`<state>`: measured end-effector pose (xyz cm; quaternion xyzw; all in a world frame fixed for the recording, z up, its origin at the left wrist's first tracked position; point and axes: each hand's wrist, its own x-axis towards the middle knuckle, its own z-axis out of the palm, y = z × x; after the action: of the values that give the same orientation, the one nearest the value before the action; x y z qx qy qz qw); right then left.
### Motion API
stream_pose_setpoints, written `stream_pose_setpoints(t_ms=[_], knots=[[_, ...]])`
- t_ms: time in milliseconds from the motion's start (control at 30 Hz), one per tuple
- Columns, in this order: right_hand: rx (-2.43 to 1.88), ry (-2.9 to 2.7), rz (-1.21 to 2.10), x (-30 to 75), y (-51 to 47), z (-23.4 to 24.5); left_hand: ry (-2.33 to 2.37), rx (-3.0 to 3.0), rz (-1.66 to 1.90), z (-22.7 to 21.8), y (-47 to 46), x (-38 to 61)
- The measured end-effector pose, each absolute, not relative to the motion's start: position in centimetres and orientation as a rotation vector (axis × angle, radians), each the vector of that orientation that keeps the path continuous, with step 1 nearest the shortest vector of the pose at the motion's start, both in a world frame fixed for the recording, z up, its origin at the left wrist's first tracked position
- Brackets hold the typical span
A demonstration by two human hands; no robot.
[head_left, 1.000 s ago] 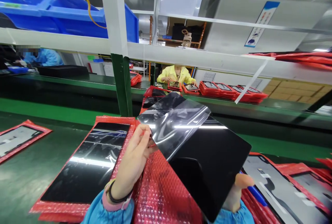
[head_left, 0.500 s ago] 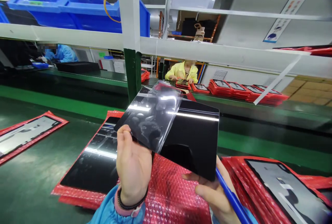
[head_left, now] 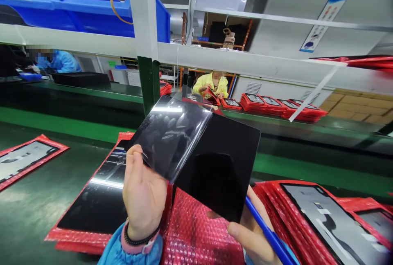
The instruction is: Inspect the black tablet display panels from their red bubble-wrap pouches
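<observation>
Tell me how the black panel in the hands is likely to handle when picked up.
The black panel is probably stiff: it looks flat with the left hand at one corner and the right hand at another. Its glossy, reflective face may make it slippery. Looking thin and glass-like, it could be fragile.

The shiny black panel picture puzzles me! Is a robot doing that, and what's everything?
No robot: these are a person's two bare hands, seen by a camera worn on their head, looking forward and down. The right hand grips the shiny black panel; a blue stick, perhaps a pen, rests there too. The left hand is at the edge of clear film covering part of it. Below is red bubble wrap. On the bench, another black panel lies left, a grey panel right.
</observation>
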<state>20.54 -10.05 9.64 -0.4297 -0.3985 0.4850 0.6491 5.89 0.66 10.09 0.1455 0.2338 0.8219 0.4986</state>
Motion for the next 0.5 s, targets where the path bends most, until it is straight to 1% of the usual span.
stream_pose_setpoints(t_ms=[67, 133, 267, 400, 500], knots=[[-0.894, -0.852, 1.189, 20.5, -10.0, 9.9, 0.541, 0.371, 1.959, 10.1, 0.8, 5.7], [-0.835, -0.828, 1.187, 20.5, -9.8, 10.0, 0.515, 0.409, 1.945, 10.2, 0.9, 5.4], [-0.888, -0.878, 1.166, 20.9, -9.5, 9.8, 0.509, 0.471, 1.891, 10.4, 1.5, 4.7], [-0.919, -0.939, 1.091, 21.5, -9.7, 9.3, 0.623, 0.458, 1.998, 9.5, 3.0, 3.4], [-0.888, -0.907, 1.023, 21.7, -10.3, 9.0, 0.658, 0.557, 2.058, 8.4, 4.1, 2.2]])
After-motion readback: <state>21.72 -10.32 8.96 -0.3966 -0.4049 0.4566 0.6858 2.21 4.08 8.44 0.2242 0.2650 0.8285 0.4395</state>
